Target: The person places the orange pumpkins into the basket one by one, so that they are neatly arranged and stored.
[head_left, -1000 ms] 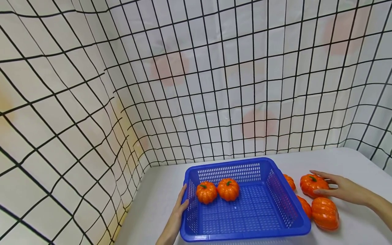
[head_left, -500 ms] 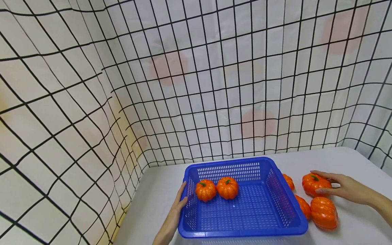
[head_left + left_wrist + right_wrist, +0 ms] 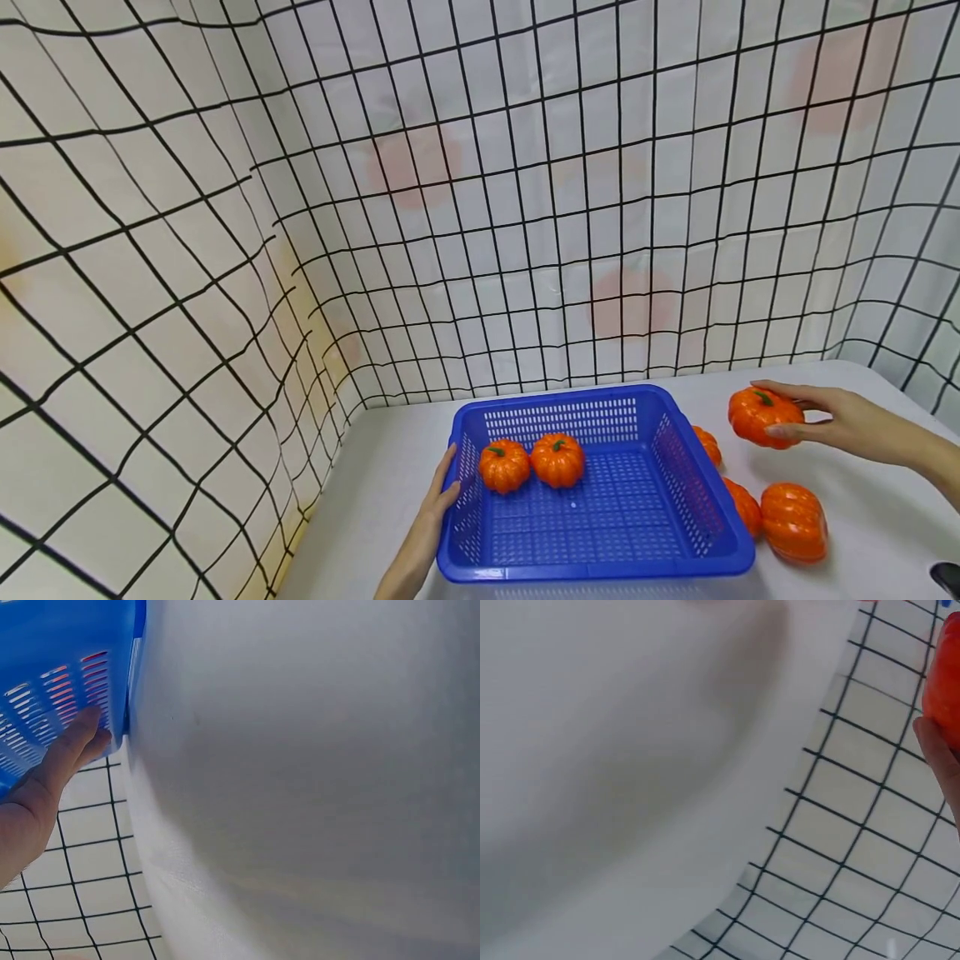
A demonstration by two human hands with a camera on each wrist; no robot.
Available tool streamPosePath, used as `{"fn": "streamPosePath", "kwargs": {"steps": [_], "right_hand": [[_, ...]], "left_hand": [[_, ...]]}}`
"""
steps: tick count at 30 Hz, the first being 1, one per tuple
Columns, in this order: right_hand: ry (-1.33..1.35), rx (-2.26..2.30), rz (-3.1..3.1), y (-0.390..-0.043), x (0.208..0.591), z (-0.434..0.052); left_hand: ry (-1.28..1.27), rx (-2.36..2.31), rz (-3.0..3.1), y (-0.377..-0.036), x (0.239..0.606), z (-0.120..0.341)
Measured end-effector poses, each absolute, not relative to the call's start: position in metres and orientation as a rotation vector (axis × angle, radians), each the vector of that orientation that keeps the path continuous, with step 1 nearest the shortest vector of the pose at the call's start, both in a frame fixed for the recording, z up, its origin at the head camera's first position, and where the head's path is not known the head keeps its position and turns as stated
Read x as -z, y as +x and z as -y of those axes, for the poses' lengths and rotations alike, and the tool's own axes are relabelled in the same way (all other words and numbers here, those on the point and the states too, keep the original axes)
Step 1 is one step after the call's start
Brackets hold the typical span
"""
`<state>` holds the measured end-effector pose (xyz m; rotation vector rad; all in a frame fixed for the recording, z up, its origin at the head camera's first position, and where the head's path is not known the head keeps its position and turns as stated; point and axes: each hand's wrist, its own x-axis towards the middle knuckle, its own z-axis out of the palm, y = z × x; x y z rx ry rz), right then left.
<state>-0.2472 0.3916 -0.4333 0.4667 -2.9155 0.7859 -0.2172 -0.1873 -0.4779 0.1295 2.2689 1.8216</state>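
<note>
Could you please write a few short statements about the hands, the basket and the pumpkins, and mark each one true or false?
1. The right hand holds a pumpkin. True.
2. The left hand touches the basket. True.
3. The basket is red. False: it is blue.
4. The basket holds four pumpkins. False: it holds two pumpkins.
5. The pumpkins in the basket are nearer its left side than its right. True.
6. The held pumpkin is left of the basket. False: it is to the right.
</note>
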Motion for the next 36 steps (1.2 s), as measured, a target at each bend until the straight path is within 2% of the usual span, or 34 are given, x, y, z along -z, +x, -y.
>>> {"fn": "streamPosePath", "kwargs": {"steps": [10,24,36], "right_hand": [[0.482,-0.879,2.922,-0.252,0.395,-0.359],[0.660,-1.037,2.883,-0.270,0.351,-0.290],[0.802,-1.065,2.864,-0.293,0.343,-0.239]], "left_hand": [[0.116,-1.809,-2.277,-0.217,0.478,0.188],[0.145,-1.823,-2.269,-0.216,0.478,0.188],[0.147,-1.816,-2.275,-0.216,0.477,0.187]]}}
